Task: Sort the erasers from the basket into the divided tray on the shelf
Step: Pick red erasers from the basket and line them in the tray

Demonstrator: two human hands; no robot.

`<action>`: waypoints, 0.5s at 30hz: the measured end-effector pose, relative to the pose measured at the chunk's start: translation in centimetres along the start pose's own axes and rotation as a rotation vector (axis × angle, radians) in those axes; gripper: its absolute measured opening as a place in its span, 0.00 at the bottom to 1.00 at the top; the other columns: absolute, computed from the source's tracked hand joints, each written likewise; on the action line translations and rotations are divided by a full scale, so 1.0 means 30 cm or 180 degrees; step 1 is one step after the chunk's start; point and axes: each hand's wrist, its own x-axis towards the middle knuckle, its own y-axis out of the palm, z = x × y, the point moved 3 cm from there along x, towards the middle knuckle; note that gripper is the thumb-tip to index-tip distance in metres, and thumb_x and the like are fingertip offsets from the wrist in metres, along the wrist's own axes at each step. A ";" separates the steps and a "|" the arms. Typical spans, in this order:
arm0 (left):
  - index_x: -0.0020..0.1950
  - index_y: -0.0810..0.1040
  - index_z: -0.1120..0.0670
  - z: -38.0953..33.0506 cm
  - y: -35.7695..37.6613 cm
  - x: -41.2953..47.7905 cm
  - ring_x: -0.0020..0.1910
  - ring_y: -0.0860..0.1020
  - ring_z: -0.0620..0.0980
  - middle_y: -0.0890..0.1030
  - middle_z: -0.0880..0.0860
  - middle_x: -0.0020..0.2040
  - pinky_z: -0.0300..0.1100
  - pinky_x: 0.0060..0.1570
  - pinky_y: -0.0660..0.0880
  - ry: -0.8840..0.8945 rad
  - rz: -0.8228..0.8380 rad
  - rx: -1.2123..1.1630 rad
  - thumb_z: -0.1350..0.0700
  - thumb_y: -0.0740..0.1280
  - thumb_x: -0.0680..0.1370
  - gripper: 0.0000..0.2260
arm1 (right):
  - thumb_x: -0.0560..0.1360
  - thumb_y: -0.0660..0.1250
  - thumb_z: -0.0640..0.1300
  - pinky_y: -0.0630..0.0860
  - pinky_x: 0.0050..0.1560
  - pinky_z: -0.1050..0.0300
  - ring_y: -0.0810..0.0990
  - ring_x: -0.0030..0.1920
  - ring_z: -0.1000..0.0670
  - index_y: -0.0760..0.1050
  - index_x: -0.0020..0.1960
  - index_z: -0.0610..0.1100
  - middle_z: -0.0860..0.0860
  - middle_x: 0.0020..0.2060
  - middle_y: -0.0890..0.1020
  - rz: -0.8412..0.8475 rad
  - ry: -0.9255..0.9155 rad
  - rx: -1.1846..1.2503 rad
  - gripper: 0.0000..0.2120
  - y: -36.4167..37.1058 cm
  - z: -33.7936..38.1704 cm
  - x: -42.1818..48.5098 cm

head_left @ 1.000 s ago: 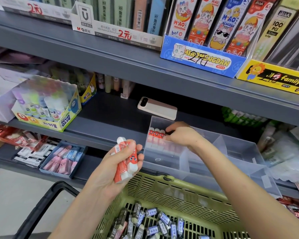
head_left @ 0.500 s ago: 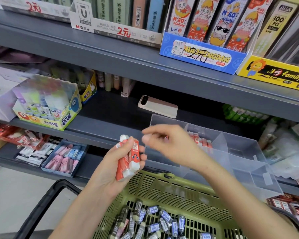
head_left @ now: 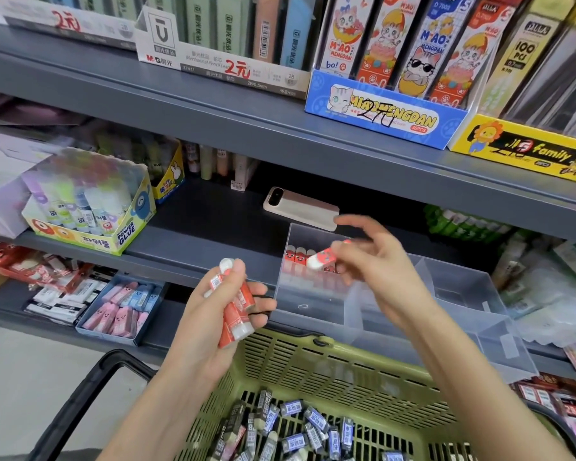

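Presently, right grip (head_left: 379,271) pinched one red eraser (head_left: 321,259) above divided tray (head_left: 463,284); left grip (head_left: 213,327) clutched spare erasers (head_left: 238,314). Risk: light fingertip hold slipping, eraser dropping into basket (head_left: 313,364).

the white display box (head_left: 220,66) on the upper shelf (head_left: 180,104) reads "m&g", "mechanical pencil lead", "2元" and "2b". the blue box (head_left: 386,114) beside it reads "miaomengdan" and "36pcs"; the yellow box (head_left: 526,151) "family"; a tall pack (head_left: 522,51) "100 pcs". the glue box (head_left: 123,232) reads "power glue".
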 end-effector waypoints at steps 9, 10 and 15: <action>0.43 0.75 0.56 0.004 0.005 -0.002 0.29 0.81 0.51 0.81 0.55 0.33 0.37 0.22 0.72 0.0021 0.0044 0.0087 0.50 0.70 0.66 0.13 | 0.64 0.74 0.59 0.66 0.38 0.60 0.80 0.44 0.47 0.77 0.35 0.49 0.50 0.38 0.83 -0.1375 0.0049 -0.3110 0.15 -0.055 -0.082 0.137; 0.43 0.75 0.56 0.004 0.005 -0.001 0.29 0.81 0.51 0.81 0.55 0.33 0.37 0.22 0.72 0.0027 0.0037 0.0084 0.50 0.70 0.66 0.13 | 0.65 0.72 0.60 0.66 0.37 0.60 0.80 0.44 0.46 0.78 0.38 0.47 0.49 0.39 0.83 -0.1371 -0.0030 -0.3404 0.16 -0.037 -0.080 0.147; 0.44 0.75 0.56 0.002 0.002 0.000 0.29 0.81 0.51 0.81 0.55 0.33 0.36 0.22 0.72 0.0020 0.0043 0.0053 0.50 0.71 0.64 0.14 | 0.69 0.67 0.60 0.67 0.36 0.61 0.80 0.45 0.46 0.80 0.41 0.45 0.48 0.39 0.82 -0.1199 -0.0122 -0.4118 0.17 0.015 -0.103 0.164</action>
